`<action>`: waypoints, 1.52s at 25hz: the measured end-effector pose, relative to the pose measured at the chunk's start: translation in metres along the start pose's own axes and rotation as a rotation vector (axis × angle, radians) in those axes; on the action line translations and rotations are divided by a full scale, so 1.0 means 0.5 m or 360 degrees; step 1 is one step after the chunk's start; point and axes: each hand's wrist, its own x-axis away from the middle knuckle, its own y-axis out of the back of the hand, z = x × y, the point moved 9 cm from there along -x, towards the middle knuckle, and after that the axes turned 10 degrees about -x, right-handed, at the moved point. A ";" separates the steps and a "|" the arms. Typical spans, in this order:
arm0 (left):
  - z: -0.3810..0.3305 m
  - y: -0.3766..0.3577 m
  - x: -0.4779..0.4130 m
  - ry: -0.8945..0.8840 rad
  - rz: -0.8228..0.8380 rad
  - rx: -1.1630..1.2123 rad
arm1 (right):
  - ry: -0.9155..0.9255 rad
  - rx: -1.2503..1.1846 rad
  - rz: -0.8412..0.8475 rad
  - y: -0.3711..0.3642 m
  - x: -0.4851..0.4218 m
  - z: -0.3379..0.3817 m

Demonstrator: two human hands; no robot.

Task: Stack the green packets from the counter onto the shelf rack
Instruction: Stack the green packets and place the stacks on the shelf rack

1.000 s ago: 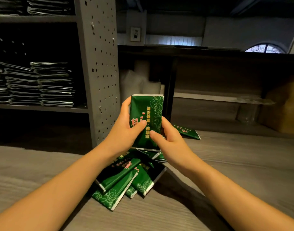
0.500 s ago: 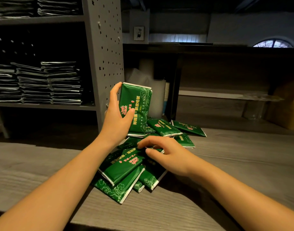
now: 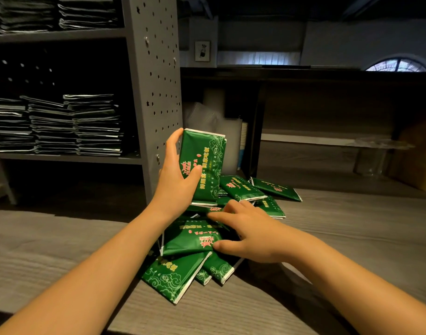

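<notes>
Since second ago my right hand [image 3: 250, 234] goes down from upright packet [image 3: 204, 163] to pile [image 3: 173, 274]. Shelf rack [image 3: 154, 93] at left holds many stacks [image 3: 74, 124]; left hand [image 3: 177, 180] grips upright packet; right hand pinches top packet [image 3: 190, 240]; pile waits on counter [image 3: 352, 250].
</notes>
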 end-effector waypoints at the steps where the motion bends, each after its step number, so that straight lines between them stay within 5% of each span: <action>1: 0.001 0.001 -0.001 0.0002 -0.0004 0.0002 | -0.0031 0.0026 -0.0005 0.005 0.002 -0.004; 5: 0.004 0.004 -0.002 0.0030 -0.0027 0.0024 | -0.0154 0.0072 -0.0221 0.038 0.013 -0.024; 9: 0.001 0.003 -0.001 0.0038 -0.0020 0.0048 | -0.0196 -0.0444 -0.0123 0.033 0.020 -0.048; 17: -0.002 0.000 0.004 0.0114 -0.0014 0.0128 | -0.0413 -0.0782 -0.0050 0.051 0.042 -0.109; 25: 0.036 -0.016 0.011 0.0488 0.0005 0.0190 | -0.0267 -0.2025 -0.1133 0.137 0.064 -0.160; 28: 0.037 -0.042 0.022 0.0586 0.0098 0.0282 | -0.0073 -0.2327 -0.1167 0.122 0.052 -0.113; 38: -0.027 -0.112 0.063 0.0380 0.0359 0.0518 | -0.0068 -0.1825 -0.1342 0.059 0.013 -0.081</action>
